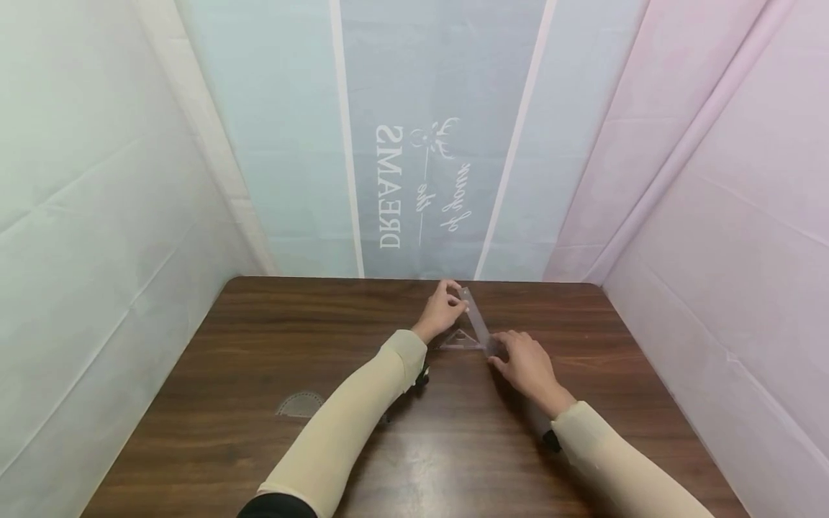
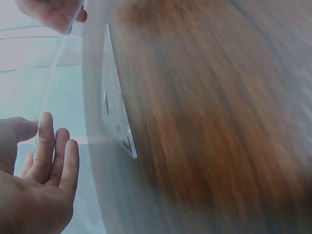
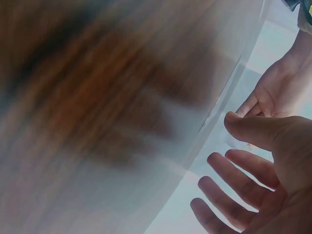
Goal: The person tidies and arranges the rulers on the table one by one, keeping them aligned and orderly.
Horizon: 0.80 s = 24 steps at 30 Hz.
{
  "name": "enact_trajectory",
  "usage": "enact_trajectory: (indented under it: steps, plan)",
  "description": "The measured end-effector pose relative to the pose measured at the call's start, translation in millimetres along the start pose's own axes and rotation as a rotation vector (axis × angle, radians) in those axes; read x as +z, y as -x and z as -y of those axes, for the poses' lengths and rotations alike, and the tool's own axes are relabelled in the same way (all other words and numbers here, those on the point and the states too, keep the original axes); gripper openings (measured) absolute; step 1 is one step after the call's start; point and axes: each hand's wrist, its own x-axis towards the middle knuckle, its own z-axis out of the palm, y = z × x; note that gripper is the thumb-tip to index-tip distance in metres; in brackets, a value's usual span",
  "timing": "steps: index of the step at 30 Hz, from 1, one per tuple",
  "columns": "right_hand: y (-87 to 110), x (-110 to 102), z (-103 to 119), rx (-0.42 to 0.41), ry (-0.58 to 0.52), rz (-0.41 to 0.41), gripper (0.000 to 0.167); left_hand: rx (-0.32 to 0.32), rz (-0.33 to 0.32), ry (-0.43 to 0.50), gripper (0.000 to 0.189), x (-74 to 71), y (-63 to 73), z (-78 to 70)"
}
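Holding a clear ruler (image 1: 476, 318) up near the far edge of the desk (image 1: 311, 324), pinching with the left hand (image 1: 442, 312), apparently gripping with the right hand (image 1: 527, 367), seemingly positioning, probably needing steady, level handling clear of the set square (image 1: 461, 347) next.

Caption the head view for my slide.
Left hand and right hand hold a clear ruler near a set square on a brown table.

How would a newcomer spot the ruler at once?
Toward the far edge of the brown table, the left hand and right hand hold the ruler between them. It is the long, straight strip, unlike the triangle nearby and the half-round protractor.
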Motion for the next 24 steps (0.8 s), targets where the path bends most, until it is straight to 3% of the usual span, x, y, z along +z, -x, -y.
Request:
enact_trajectory:
  steps: [9, 17, 24]
  plan:
    - [5.2, -3.4, 23.8, -0.037, -0.030, 0.016, 0.049, 0.003, 0.038, -0.001, 0.035, -24.4, 13.1, 7.8]
    - [11.5, -1.5, 42.9, -0.112, -0.021, 0.052, 0.051, 0.072, 0.093, -0.005, 0.041, -45.9, 32.8, 13.4]
    - [16.3, 2.1, 52.6, -0.130, -0.037, 0.076, 0.050, 0.091, 0.152, -0.018, 0.038, -62.4, 48.8, 18.1]
